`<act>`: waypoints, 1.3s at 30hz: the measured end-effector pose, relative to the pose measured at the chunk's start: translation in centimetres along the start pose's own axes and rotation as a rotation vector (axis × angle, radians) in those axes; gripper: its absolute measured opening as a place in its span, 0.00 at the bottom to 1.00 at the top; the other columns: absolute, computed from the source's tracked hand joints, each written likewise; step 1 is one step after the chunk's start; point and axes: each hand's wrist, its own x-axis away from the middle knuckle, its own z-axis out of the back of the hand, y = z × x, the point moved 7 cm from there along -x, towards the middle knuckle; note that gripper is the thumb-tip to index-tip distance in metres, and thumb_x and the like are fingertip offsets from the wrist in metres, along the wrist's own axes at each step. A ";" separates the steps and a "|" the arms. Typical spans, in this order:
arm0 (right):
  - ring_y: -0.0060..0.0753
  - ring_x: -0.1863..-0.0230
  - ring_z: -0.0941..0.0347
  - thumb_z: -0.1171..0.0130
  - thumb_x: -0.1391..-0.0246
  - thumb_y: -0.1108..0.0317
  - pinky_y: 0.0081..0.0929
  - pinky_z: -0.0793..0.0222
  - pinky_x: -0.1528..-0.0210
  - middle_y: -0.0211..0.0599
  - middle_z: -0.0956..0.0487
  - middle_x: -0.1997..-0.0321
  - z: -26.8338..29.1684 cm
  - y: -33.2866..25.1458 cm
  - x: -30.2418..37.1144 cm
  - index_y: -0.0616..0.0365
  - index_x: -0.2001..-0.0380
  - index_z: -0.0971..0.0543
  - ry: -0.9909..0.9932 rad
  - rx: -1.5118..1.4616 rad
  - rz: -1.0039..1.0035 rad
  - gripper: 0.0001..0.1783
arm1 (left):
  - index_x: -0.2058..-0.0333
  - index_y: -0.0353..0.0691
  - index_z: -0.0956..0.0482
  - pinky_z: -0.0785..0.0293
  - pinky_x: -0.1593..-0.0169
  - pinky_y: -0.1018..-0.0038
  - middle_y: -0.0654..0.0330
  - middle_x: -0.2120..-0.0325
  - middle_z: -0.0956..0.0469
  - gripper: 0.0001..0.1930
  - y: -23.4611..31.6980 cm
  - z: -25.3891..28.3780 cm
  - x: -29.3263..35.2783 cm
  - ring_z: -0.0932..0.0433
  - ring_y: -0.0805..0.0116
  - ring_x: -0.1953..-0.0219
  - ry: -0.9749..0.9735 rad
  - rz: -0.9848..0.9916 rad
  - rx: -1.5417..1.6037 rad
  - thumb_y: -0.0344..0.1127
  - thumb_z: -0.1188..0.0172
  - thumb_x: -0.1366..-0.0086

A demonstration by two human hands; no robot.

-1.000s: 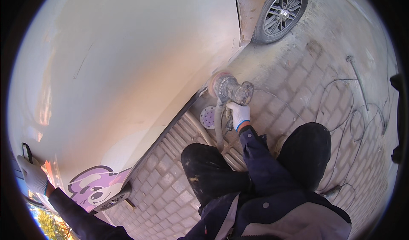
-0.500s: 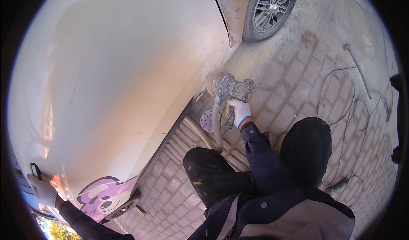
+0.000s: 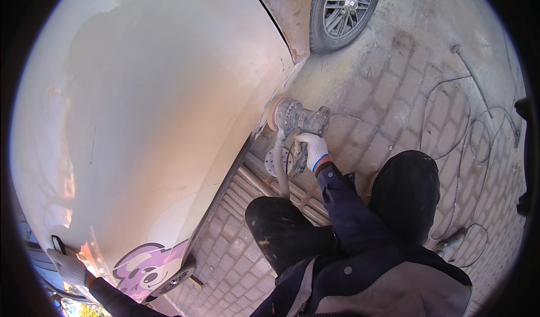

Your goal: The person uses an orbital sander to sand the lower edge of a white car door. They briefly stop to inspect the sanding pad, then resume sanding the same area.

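Observation:
My right hand point(image 3: 312, 147), in a white knit glove with a blue cuff edge, is closed on a dusty grey power sander point(image 3: 302, 118). The sander's round pad point(image 3: 275, 113) is turned on edge against the lower border of the car's side panel point(image 3: 185, 109), which has dull, sanded-looking patches. A ribbed hose point(image 3: 280, 171) hangs from the sander past my knee. At far left my gloved left hand point(image 3: 68, 267) rests on the car beside a black handle point(image 3: 58, 244); its fingers seem stretched out, the tips partly hidden. A purple cartoon sticker point(image 3: 147, 269) is nearby.
A pale round disc with holes point(image 3: 277, 162) is behind the hose, beside a ribbed drain grate point(image 3: 306, 202). A car wheel point(image 3: 346, 10) stands at the top. Thin cable point(image 3: 430, 103) loops over the brick paving point(image 3: 394, 123) at right, near a rod-like tool point(image 3: 471, 75).
The sander and my right hand have shifted slightly left along with the panel's lower edge. The car's upper part also appears further left, while the sticker and my left hand appear lower and further right.

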 end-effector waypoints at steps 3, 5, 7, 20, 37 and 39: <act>0.33 0.82 0.29 0.40 0.44 0.71 0.31 0.32 0.76 0.38 0.23 0.80 0.0 1.8 0.9 0.61 0.70 0.20 0.019 -0.016 -0.046 0.05 | 0.39 0.45 0.21 0.27 0.39 0.64 0.54 0.43 0.19 0.37 1.0 0.3 0.4 0.20 0.49 0.44 0.045 -0.077 -0.045 0.69 0.53 0.30; 0.33 0.82 0.28 0.40 0.45 0.71 0.31 0.32 0.76 0.38 0.23 0.80 -0.2 2.6 1.6 0.61 0.69 0.19 0.030 0.015 -0.068 0.05 | 0.39 0.46 0.21 0.27 0.39 0.63 0.54 0.43 0.19 0.36 0.8 0.2 0.5 0.19 0.49 0.45 0.031 -0.040 0.022 0.69 0.52 0.30; 0.33 0.82 0.29 0.40 0.45 0.71 0.31 0.32 0.76 0.38 0.23 0.80 -0.4 2.2 1.6 0.61 0.69 0.19 0.006 0.005 -0.026 0.05 | 0.39 0.46 0.21 0.27 0.40 0.63 0.54 0.44 0.19 0.36 0.4 0.2 0.4 0.19 0.49 0.45 0.029 -0.008 0.022 0.68 0.51 0.30; 0.35 0.79 0.28 0.43 0.43 0.71 0.33 0.29 0.73 0.38 0.25 0.79 0.3 1.6 0.1 0.65 0.66 0.20 -0.079 -0.156 -0.176 0.07 | 0.37 0.45 0.23 0.25 0.42 0.62 0.54 0.43 0.19 0.34 1.5 0.4 1.2 0.19 0.48 0.46 0.021 -0.036 -0.066 0.65 0.53 0.28; 0.31 0.79 0.30 0.44 0.44 0.70 0.35 0.31 0.73 0.34 0.25 0.76 2.0 -1.0 -3.5 0.60 0.64 0.23 -0.142 -0.320 -0.289 0.06 | 0.49 0.29 0.16 0.20 0.61 0.61 0.49 0.63 0.14 0.45 2.8 0.9 2.1 0.16 0.54 0.64 -0.060 0.082 0.079 0.73 0.59 0.29; 0.31 0.79 0.30 0.44 0.44 0.69 0.35 0.32 0.73 0.34 0.25 0.76 1.9 -1.7 -4.2 0.60 0.65 0.23 -0.170 -0.367 -0.284 0.06 | 0.49 0.29 0.16 0.20 0.63 0.61 0.49 0.64 0.14 0.45 2.1 0.8 1.0 0.16 0.54 0.65 -0.067 0.055 -0.054 0.73 0.59 0.29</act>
